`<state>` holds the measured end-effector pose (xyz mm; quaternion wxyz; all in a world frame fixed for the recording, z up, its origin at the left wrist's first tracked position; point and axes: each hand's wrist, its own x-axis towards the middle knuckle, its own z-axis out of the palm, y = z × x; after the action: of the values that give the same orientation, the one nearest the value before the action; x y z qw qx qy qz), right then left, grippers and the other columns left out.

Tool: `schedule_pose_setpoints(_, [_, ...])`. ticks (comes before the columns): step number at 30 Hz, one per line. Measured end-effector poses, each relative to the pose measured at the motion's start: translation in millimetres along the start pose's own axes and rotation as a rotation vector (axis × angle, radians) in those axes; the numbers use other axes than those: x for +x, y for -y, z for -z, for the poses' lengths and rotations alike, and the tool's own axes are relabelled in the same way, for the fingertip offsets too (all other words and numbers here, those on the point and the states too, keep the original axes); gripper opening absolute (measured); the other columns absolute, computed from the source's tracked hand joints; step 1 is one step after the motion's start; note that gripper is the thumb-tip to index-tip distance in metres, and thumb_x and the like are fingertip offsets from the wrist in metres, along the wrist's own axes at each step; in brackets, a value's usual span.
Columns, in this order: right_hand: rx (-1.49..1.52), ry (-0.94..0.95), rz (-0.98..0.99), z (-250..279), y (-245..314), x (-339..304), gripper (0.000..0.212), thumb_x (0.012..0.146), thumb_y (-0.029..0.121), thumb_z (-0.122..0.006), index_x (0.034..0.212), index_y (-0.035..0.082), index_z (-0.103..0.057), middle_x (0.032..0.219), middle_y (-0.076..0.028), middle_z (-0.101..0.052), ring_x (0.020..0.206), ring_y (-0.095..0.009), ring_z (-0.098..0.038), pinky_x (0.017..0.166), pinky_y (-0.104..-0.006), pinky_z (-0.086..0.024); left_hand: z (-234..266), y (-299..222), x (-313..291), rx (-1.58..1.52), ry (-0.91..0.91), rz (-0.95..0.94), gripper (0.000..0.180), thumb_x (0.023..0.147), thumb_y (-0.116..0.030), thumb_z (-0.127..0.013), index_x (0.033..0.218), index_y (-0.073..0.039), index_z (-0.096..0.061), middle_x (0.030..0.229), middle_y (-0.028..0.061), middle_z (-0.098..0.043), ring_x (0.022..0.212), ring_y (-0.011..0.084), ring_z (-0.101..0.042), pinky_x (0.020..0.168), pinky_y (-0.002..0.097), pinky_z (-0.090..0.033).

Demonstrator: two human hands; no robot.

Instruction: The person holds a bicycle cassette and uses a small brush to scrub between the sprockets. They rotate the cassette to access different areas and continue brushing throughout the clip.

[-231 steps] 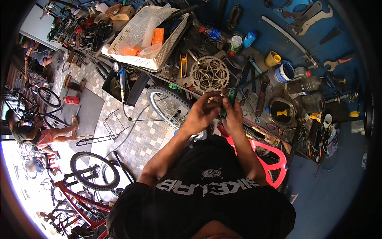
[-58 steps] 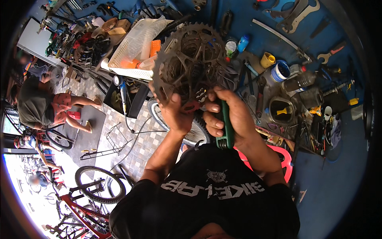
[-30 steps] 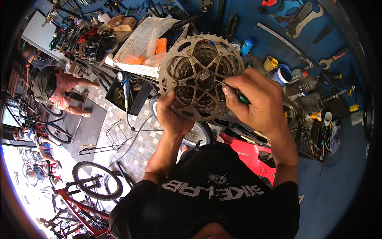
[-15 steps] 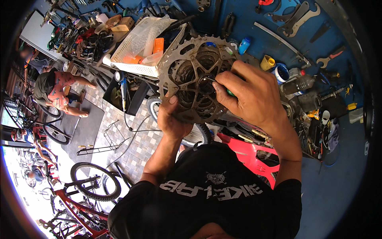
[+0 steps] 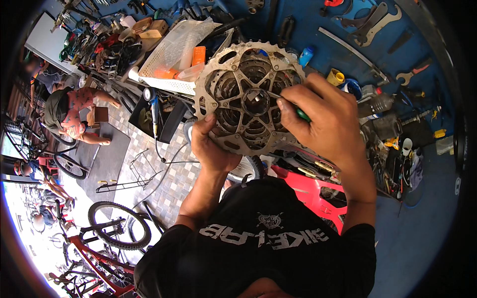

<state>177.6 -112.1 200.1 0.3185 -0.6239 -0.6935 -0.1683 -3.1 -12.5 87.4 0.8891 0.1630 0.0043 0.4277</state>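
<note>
A large, dirty bicycle cassette (image 5: pixel 251 126) is held up before my chest, its back with the biggest toothed ring toward me. My left hand (image 5: pixel 211 146) grips the ring's lower left edge, thumb on the near face and fingers hidden behind. In my right hand (image 5: pixel 320 116) is a slim green-handled screwdriver (image 5: pixel 302 115), pinched between thumb and fingers. Its thin metal shaft points left at the rim of the cassette's central hole; the exact tip is hard to make out. Light passes through the hole.
Behind the cassette stands a cream plastic basket (image 5: pixel 171 64) with bubble wrap and orange pieces. Tools hang on the blue wall board (image 5: pixel 318 54). Bottles and a yellow tub (image 5: pixel 336 77) sit to the right. A red bike frame (image 5: pixel 310 191) lies below my right arm. Another person bends over at left.
The cassette has turned to face me more squarely, and its central hole now shows. My right hand has shifted a little right and down, drawing the screwdriver's shaft away from the centre.
</note>
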Motion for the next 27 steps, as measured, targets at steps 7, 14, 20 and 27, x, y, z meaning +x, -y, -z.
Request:
schedule_pose_setpoints(7, [0.020,-0.030,0.017,11.0,-1.6,-2.0,0.014,0.081,0.009,-0.081,0.092,0.006,-0.074,0.077,-0.007,-0.061,0.060,-0.024,-0.061,0.054,-0.0361,-0.048,-3.5,-4.1,3.1,-0.059,-0.030,0.009,0.062,0.097,-0.033,-0.046,0.148,0.002,-0.051,0.140,0.0219,-0.064,0.125,0.0386,-0.065,0.111,0.0564,-0.050])
schedule_pose_setpoints(14, [0.033,-0.002,-0.017,10.7,-0.7,-4.8,0.014,0.081,0.011,-0.081,0.092,0.005,-0.073,0.076,-0.007,-0.061,0.060,-0.024,-0.061,0.054,-0.0366,-0.048,-2.4,-3.9,4.1,-0.074,-0.002,0.010,0.062,0.098,-0.033,-0.046,0.149,0.002,-0.050,0.141,0.0225,-0.064,0.124,0.0385,-0.066,0.110,0.0562,-0.051])
schedule_pose_setpoints(20, [0.042,0.005,-0.015,9.6,-1.9,-5.4,0.014,0.080,0.010,-0.081,0.092,0.006,-0.073,0.076,-0.007,-0.060,0.060,-0.024,-0.061,0.054,-0.0367,-0.048,-3.8,-3.5,3.5,-0.086,-0.004,0.011,0.063,0.097,-0.033,-0.048,0.149,0.002,-0.049,0.140,0.0232,-0.064,0.124,0.0385,-0.066,0.109,0.0564,-0.052])
schedule_pose_setpoints(27, [0.032,0.057,-0.026,11.5,-1.4,-7.9,0.015,0.078,0.008,-0.082,0.090,0.007,-0.073,0.077,-0.006,-0.059,0.061,-0.024,-0.061,0.055,-0.0369,-0.048,-7.7,-2.5,1.8,-0.084,-0.020,-0.011,0.062,0.096,-0.034,-0.050,0.147,0.002,-0.050,0.139,0.0225,-0.064,0.122,0.0372,-0.068,0.108,0.0554,-0.053])
